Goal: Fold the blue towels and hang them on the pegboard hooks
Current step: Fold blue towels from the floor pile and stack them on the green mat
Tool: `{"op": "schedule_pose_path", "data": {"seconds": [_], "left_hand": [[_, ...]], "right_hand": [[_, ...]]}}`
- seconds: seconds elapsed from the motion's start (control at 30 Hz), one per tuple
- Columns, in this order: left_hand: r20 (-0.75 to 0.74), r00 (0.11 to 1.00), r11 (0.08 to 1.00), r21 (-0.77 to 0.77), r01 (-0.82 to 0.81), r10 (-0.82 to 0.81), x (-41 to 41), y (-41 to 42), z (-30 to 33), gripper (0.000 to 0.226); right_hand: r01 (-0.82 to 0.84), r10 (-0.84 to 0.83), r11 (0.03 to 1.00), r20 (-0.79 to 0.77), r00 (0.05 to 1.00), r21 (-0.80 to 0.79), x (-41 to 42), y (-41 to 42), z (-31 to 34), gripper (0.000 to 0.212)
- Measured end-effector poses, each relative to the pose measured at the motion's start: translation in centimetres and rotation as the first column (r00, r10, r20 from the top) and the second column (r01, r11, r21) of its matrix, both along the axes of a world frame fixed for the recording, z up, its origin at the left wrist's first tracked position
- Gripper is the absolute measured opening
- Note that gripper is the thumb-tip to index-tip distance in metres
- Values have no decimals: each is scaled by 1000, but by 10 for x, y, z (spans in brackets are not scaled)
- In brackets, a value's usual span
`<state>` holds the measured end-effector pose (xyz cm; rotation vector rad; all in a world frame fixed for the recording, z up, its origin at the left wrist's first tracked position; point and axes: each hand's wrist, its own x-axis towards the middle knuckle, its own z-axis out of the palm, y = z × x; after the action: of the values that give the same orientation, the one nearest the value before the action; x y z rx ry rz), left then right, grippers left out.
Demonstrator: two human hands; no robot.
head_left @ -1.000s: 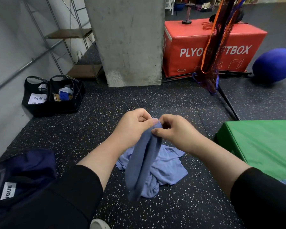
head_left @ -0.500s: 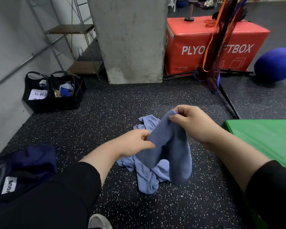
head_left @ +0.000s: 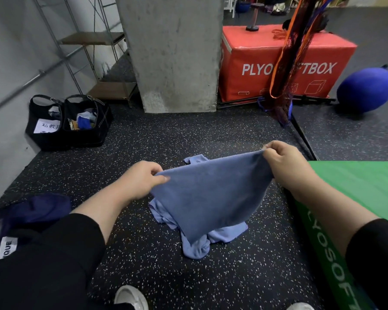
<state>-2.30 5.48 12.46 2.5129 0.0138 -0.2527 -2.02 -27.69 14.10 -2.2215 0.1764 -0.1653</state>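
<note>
A blue towel [head_left: 211, 193] hangs spread out in front of me above the speckled black floor. My left hand [head_left: 139, 180] pinches its left top corner. My right hand [head_left: 285, 162] pinches the right top corner, held a little higher and farther away. The towel's top edge is stretched between both hands and its lower part drapes down. Under it, a crumpled heap of more blue towels [head_left: 195, 245] lies on the floor. No pegboard or hooks are in view.
A green soft box [head_left: 354, 193] stands at my right. A concrete pillar [head_left: 173, 52], a red plyo box [head_left: 267, 70] with a hanging net [head_left: 285, 63] and a blue ball [head_left: 367, 88] are ahead. Black bags [head_left: 67, 124] and a metal shelf [head_left: 94, 63] sit left.
My hands, which were together on a bunched towel, have moved apart, the right up and to the right. The towel has opened out flat between them.
</note>
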Motion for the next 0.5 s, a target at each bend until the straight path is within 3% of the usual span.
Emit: {"op": "schedule_pose_path", "data": {"seconds": [0.1, 0.23, 0.33, 0.43, 0.5], "left_hand": [[80, 992, 985, -153, -84, 98, 1, 2, -2, 21], [96, 945, 850, -473, -233, 312, 12, 4, -10, 16], [59, 937, 791, -556, -254, 343, 17, 4, -14, 9], [61, 946, 787, -573, -228, 319, 22, 2, -12, 11], [28, 931, 710, -655, -258, 364, 24, -1, -7, 11]], "right_hand": [[19, -16, 992, -25, 1000, 122, 2, -4, -3, 20], [60, -28, 938, -98, 995, 340, 2, -1, -1, 20], [73, -30, 874, -97, 995, 481, 2, 3, 2, 12], [103, -76, 885, -77, 994, 454, 4, 0, 6, 11], [93, -73, 893, -63, 995, 440, 6, -3, 7, 15]]}}
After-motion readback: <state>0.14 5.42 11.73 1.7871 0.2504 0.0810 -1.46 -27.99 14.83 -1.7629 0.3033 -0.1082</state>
